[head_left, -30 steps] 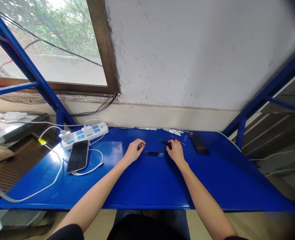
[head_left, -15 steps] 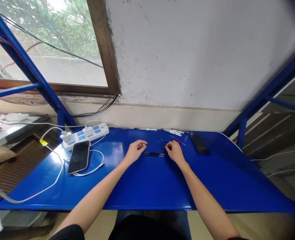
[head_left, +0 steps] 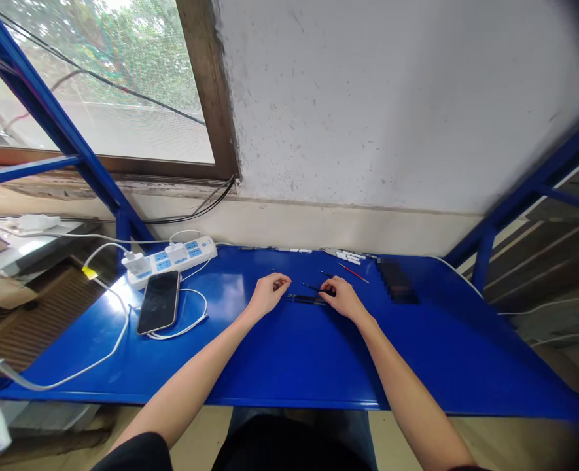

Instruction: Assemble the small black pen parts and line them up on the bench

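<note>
My left hand (head_left: 268, 294) rests on the blue metal table (head_left: 289, 366) with its fingers curled together. A thin item may sit in the fingers, but that is too small to tell. My right hand (head_left: 343, 297) pinches the end of a thin black pen (head_left: 313, 288). Between the hands, two black pens (head_left: 305, 299) lie side by side, touching my right fingertips. Beyond them lies a slim red-and-black rod (head_left: 354, 273). Several white pen parts (head_left: 348, 256) sit in a row along the table's far edge.
A white power strip (head_left: 169, 260) with plugged-in chargers stands at the left, beside a black smartphone (head_left: 159, 302) and a looped white cable (head_left: 191, 320). A pixelated dark object (head_left: 397, 282) lies at the back right. Blue metal frame posts (head_left: 484, 261) rise beyond the table.
My right hand has moved left toward the two black pens, and the thin black pen now angles into its fingers. My left hand has barely moved.
</note>
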`<state>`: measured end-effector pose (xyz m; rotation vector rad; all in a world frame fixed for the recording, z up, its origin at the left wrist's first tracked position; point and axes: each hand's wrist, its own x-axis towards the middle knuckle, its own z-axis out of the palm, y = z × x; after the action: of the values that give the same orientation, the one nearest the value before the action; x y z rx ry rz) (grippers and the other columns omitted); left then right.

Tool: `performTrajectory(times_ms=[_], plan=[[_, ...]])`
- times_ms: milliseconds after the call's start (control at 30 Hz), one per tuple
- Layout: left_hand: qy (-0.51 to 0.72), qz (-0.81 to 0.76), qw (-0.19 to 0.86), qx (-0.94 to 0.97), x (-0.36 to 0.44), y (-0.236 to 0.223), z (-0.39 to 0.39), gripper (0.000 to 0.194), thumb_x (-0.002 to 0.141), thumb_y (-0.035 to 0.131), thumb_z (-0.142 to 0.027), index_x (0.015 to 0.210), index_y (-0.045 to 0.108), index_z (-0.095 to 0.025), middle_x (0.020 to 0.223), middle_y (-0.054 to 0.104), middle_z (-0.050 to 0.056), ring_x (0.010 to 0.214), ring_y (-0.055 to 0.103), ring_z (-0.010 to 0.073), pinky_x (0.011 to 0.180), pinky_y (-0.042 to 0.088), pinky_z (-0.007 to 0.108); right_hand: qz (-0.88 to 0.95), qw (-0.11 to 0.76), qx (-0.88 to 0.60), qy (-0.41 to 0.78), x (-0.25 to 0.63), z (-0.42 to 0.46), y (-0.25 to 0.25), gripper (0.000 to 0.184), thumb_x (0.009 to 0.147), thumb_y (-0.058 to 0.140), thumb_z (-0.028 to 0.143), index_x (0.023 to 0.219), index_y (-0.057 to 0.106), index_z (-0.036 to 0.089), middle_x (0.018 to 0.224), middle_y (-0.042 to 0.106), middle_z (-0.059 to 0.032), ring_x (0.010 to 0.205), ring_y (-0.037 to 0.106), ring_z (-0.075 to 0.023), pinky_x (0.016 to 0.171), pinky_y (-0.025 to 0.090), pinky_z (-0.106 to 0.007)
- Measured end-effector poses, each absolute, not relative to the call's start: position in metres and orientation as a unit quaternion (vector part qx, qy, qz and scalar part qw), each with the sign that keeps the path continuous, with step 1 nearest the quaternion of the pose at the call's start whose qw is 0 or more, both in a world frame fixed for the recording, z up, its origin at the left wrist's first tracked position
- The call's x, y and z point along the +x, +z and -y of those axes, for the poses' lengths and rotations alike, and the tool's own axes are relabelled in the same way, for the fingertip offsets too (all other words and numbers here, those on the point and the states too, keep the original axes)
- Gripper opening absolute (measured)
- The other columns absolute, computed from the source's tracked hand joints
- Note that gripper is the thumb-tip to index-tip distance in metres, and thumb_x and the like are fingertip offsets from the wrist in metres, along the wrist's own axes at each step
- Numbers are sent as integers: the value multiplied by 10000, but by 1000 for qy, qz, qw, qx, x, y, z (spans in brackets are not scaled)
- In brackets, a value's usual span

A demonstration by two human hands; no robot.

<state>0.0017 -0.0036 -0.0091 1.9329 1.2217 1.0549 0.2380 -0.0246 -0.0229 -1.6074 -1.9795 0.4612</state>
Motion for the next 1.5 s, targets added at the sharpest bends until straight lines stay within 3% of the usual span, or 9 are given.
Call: performTrajectory(times_ms=[300, 567, 833, 967, 1067, 1200, 1500], plan=[[396, -466, 348, 711, 1, -10, 2, 221, 836, 518, -333, 850, 667, -170, 706, 655, 27, 670, 609, 160, 643, 460, 263, 722, 283, -611, 159, 237, 25, -22, 72, 772, 579, 180, 717, 625, 177, 775, 580, -29, 754, 530, -163, 692, 393, -267], [441, -452, 468, 618, -1, -14, -4, 256, 745, 642, -353, 906, 671, -156, 811, 681, 52, 749, 625, 162, 671, 500, 276, 625, 420, -565, 338, 237, 25, -16, 224, 775, 550, 401, 733, 590, 185, 704, 647, -25, 689, 609, -173, 680, 441, -284], [462, -440, 512, 575, 1, -8, -1, 310, 724, 667, -400, 895, 656, -141, 788, 683, 57, 711, 618, 148, 648, 500, 275, 449, 553, -480, 513, 233, 24, -11, 335, 634, 753, 459, 770, 657, 168, 657, 576, -8, 589, 502, -121, 546, 393, -251], [463, -421, 505, 595, 4, -5, 2, 347, 800, 594, -465, 880, 643, -131, 767, 689, 63, 652, 613, 137, 643, 507, 285, 398, 563, -426, 586, 229, 27, -7, 354, 605, 805, 427, 806, 687, 161, 689, 590, -22, 654, 533, -133, 595, 425, -262], [464, -396, 526, 593, 7, -2, 5, 335, 788, 631, -451, 890, 624, -131, 827, 716, 85, 727, 654, 165, 704, 529, 312, 387, 563, -396, 613, 227, 28, -7, 352, 635, 800, 422, 845, 701, 157, 731, 605, -33, 684, 544, -133, 632, 440, -267], [465, -383, 550, 578, 8, 1, 7, 341, 752, 683, -429, 914, 606, -139, 910, 728, 109, 861, 681, 216, 778, 544, 359, 396, 556, -395, 615, 226, 29, -7, 357, 657, 786, 436, 866, 706, 157, 749, 616, -42, 693, 552, -139, 653, 453, -279], [456, -376, 565, 576, 9, 3, 9, 327, 746, 695, -406, 911, 610, -137, 890, 732, 107, 848, 689, 216, 783, 546, 359, 392, 556, -389, 622, 226, 28, -9, 321, 669, 782, 413, 860, 716, 164, 749, 622, -36, 687, 556, -132, 659, 448, -282]])
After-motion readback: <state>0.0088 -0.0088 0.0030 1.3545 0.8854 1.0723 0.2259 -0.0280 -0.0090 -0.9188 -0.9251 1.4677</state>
